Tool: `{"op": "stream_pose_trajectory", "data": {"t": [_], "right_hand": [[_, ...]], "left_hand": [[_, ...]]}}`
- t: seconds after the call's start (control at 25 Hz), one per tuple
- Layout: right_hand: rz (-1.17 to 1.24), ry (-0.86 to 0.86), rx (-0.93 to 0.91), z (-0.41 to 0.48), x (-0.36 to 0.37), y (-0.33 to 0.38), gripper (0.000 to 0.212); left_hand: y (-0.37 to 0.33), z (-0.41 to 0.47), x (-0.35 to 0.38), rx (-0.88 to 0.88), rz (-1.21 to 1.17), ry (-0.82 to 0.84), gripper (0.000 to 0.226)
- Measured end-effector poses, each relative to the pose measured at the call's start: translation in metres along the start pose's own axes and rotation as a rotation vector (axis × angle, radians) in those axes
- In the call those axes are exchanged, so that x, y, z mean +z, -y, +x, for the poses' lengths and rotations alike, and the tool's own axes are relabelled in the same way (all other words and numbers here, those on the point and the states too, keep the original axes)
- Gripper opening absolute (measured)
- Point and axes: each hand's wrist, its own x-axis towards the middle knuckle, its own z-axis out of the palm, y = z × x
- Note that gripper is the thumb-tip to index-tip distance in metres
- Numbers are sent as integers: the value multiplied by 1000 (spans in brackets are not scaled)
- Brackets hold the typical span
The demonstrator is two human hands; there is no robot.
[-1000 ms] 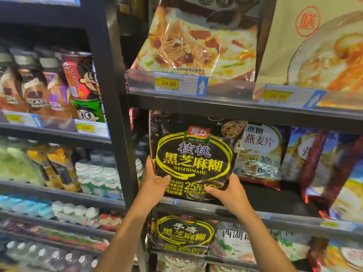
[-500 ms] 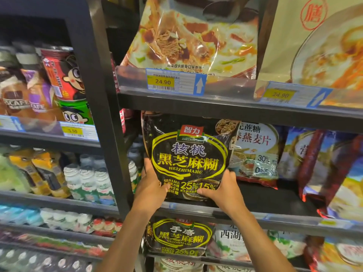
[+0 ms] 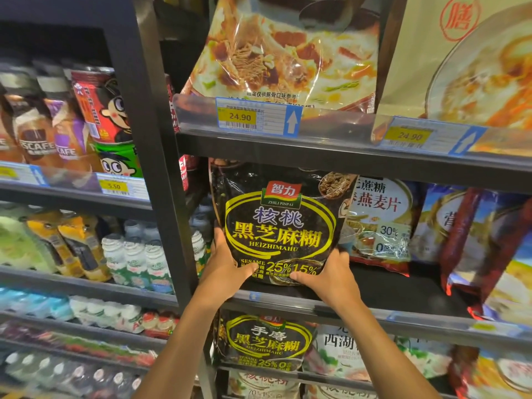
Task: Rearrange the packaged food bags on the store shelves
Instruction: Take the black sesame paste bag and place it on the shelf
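Black sesame bag (image 3: 280, 226) has barely shifted; left hand (image 3: 227, 272) still grips its 7 o'clock corner, right hand (image 3: 328, 279) its 5 o'clock. One bag, two hands.

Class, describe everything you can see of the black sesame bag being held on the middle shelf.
The black bag is glossy, crinkled plastic, printed with a yellow oval ring, yellow and pale lettering, a red-and-green badge and "25%" and "15%" near the bottom. It stands upright, front outward, at the left end of the middle shelf. The left hand and right hand grip its lower corners, thumbs on the front. Its right edge overlaps a white oatmeal bag.
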Motion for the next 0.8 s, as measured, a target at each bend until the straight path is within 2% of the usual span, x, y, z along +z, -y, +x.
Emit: {"op": "stream_pose_trajectory", "data": {"t": [0.12,0.28,0.4,0.6,0.8], "right_hand": [[13,13,-36,6,1,-2,84],[-24,29,-14,8,-3,4,70],[-29,37,-22,3,-4,3,72],[22,111,-31,3,-11,0,85],[160,100,-66,7,-18,-9,72]], "left_hand": [[-2,-1,5,7,-11,-28,104],[-6,3,11,22,-30,-61,103],[-5,2,12,19,-23,-74,105],[-3,3,6,-2,-56,-40,117],[-1,7,2,-29,-91,-14,137]]}}
